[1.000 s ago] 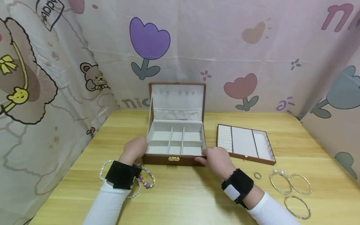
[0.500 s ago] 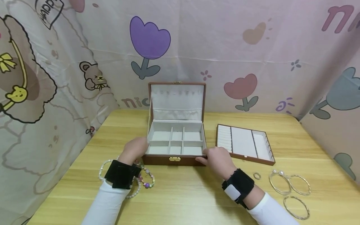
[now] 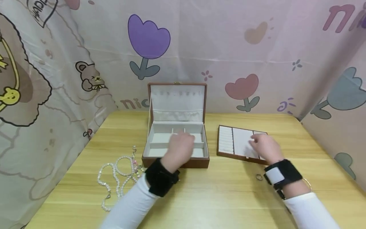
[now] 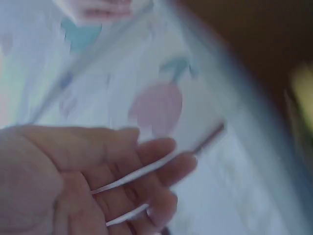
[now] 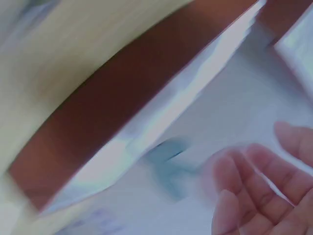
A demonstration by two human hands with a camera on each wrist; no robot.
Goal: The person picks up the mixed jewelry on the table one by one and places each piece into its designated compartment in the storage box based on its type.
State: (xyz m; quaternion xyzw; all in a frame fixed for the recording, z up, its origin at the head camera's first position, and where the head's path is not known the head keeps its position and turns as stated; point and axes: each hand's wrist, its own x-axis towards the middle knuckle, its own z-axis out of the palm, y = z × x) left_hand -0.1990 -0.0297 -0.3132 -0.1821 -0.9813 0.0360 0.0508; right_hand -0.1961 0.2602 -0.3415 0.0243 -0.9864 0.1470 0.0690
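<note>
A brown jewelry box (image 3: 197,163) with a raised lid and pale divided compartments stands mid-table. My left hand (image 3: 180,149) hovers over it, hiding part of the dividers; in the left wrist view its fingers (image 4: 161,169) are loosely bent and hold nothing. Right of the box lies a shallow brown-edged tray (image 3: 226,141) with ring rolls and flat sections. Over the tray's right part is my right hand (image 3: 267,148). In the right wrist view its relaxed fingers (image 5: 266,196) are empty and the tray's brown side (image 5: 112,103) shows blurred. Whether either hand touches anything is unclear.
Pearl necklaces (image 3: 115,173) and beaded bracelets lie left, partly behind the left forearm. A small ring (image 3: 259,177) lies before the tray. One bangle's gold edge (image 3: 307,183) shows behind the right wrist. A printed curtain (image 3: 177,47) hangs along the table's back.
Both hands have left the jewelry box's front corners. The left has moved right over the compartments, the right has moved right over the tray. More necklaces show; the bangles are now mostly hidden.
</note>
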